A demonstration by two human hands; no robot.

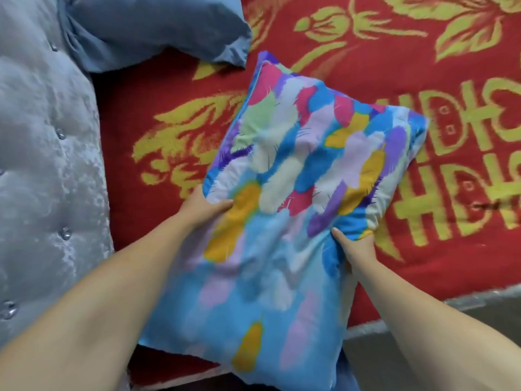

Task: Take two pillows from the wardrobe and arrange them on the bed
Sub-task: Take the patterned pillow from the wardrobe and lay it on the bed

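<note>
A pillow (284, 176) with a bright feather print in blue, pink, yellow and purple is held over the bed, its far end over the red blanket (423, 66). My left hand (203, 207) grips its left edge, thumb on top. My right hand (352, 246) grips its right edge, thumb pressed into the fabric. A plain grey-blue pillow (146, 32) lies at the top left, leaning against the headboard.
The tufted pale blue headboard (42, 165) with shiny buttons runs down the left side. The red blanket carries a yellow floral and lettered pattern. The bed's near edge (465, 303) and grey floor (423, 362) show at the lower right.
</note>
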